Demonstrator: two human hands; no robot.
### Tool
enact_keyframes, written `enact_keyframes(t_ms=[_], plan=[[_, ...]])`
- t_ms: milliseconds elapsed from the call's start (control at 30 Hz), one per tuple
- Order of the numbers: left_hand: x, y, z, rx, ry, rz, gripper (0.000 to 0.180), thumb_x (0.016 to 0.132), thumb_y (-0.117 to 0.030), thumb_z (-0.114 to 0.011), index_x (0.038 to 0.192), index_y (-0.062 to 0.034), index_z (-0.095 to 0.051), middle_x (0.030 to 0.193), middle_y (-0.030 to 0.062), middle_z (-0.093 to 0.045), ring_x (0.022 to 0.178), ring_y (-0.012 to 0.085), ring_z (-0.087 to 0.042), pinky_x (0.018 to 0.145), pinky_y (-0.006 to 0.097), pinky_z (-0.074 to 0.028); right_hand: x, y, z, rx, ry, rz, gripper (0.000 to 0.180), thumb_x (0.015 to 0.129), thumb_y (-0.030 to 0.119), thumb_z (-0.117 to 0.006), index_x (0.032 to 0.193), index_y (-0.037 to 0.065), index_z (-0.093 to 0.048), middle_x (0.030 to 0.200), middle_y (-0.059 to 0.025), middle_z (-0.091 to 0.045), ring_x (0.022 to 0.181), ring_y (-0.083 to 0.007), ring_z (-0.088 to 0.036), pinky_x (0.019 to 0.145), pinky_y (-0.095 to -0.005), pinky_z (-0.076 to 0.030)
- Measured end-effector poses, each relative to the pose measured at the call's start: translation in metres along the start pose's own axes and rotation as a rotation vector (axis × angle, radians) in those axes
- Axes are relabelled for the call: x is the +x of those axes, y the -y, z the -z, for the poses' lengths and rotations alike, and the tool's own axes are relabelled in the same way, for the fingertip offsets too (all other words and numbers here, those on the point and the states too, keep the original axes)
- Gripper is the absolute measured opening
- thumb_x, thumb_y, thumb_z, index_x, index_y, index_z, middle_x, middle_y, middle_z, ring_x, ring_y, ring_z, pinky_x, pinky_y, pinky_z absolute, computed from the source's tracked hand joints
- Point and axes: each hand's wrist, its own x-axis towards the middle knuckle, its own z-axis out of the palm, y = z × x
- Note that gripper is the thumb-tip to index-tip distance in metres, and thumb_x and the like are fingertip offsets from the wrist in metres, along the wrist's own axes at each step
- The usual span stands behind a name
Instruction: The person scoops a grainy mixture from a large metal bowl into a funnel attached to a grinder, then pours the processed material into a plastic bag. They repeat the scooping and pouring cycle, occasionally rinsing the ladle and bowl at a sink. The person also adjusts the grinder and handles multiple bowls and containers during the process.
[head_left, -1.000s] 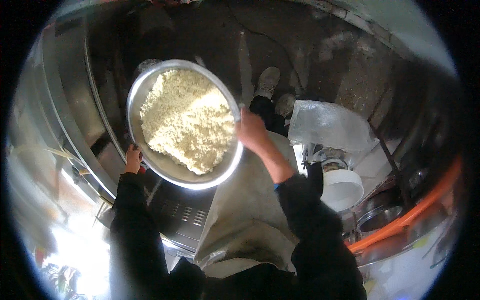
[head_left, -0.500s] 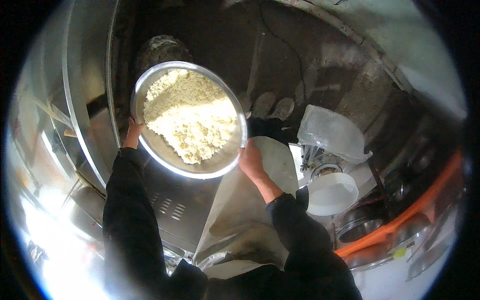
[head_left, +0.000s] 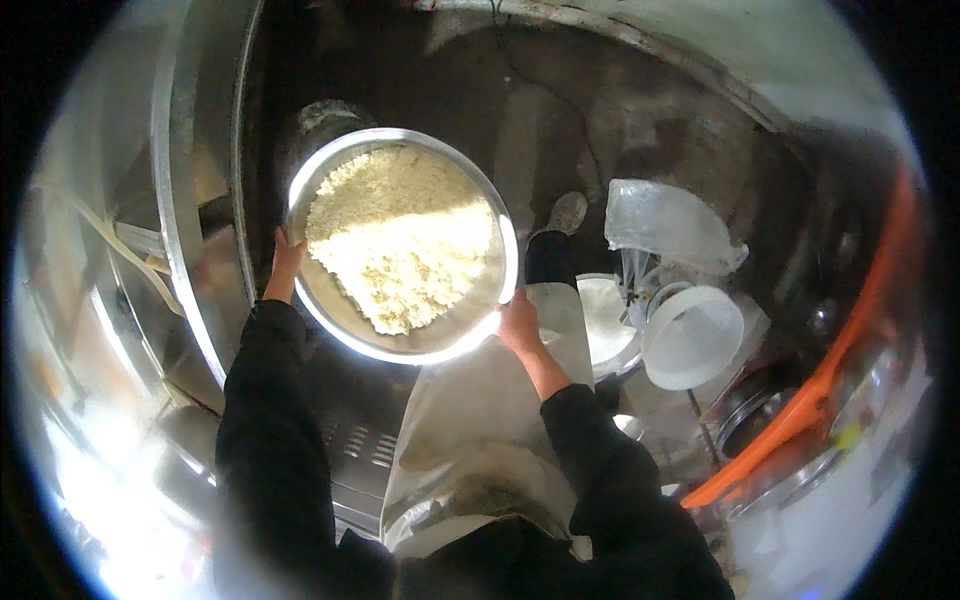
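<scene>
both hands' fingers grip a shiny round metal bowl (head_left: 400,245) heaped with pale yellow crumbs (head_left: 400,235).

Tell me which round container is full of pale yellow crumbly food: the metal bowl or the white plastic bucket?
The round metal bowl, held at its rim by the left hand and right hand. The white plastic bucket on the floor to the right looks empty.

The single head-worn fisheye view is looking steeply down, close over the metal bowl (head_left: 402,245) and the dark floor (head_left: 640,120) beyond
</scene>
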Motion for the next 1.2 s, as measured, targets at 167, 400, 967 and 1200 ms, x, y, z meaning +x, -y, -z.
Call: enact_keyframes(t_ms=[167, 400, 967, 1200], plan=[[-0.04, -0.027, 0.023, -0.016, 0.065, -0.187, 0.09, 0.087, -0.029, -0.063, 0.153, -0.008, -0.005, 0.155, 0.0194, -0.021, 0.141, 0.0332, -0.027, 0.112, 0.037, -0.03, -0.005, -0.049, -0.04, -0.021, -0.083, 0.059, 0.049, 0.083, 0.019, -0.066, 0.117, -0.008, -0.044, 0.099, -0.0307, -0.061, 0.092, -0.0449, -0.061, 0.082, -0.0495, -0.048], [-0.102, -0.022, 0.003, -0.312, 0.1, -0.379, 0.063, 0.09, -0.02, -0.062, 0.143, 0.0015, -0.036, 0.144, 0.0193, -0.042, 0.132, 0.0286, -0.042, 0.107, 0.036, -0.034, -0.001, -0.095, -0.069, -0.139, -0.053, 0.146, 0.029, 0.083, 0.016, -0.059, 0.106, -0.001, -0.055, 0.101, -0.0244, -0.061, 0.098, -0.0406, -0.059, 0.083, -0.0495, -0.047], [-0.396, -0.137, -0.17, 0.0, 0.641, -0.721, 0.016, 0.093, -0.014, -0.059, 0.083, -0.0026, -0.065, 0.078, 0.0026, -0.064, 0.07, 0.0093, -0.056, 0.066, 0.025, -0.047, -0.253, -0.391, -0.107, -0.143, -0.256, -0.172, 0.01, 0.069, 0.017, -0.063, 0.071, 0.008, -0.064, 0.075, -0.0168, -0.061, 0.077, -0.0352, -0.062, 0.067, -0.0431, -0.051], [-0.349, -0.174, -0.197, 0.392, 0.751, -0.712, 0.018, 0.09, -0.012, -0.062, 0.108, -0.0119, -0.06, 0.087, 0.0036, -0.064, 0.062, 0.0118, -0.059, 0.054, 0.024, -0.044, -0.405, -0.396, -0.16, 0.394, -0.101, -0.742, 0.016, 0.082, 0.02, -0.057, 0.085, 0.007, -0.067, 0.083, -0.0147, -0.065, 0.075, -0.0313, -0.064, 0.064, -0.0422, -0.051]])
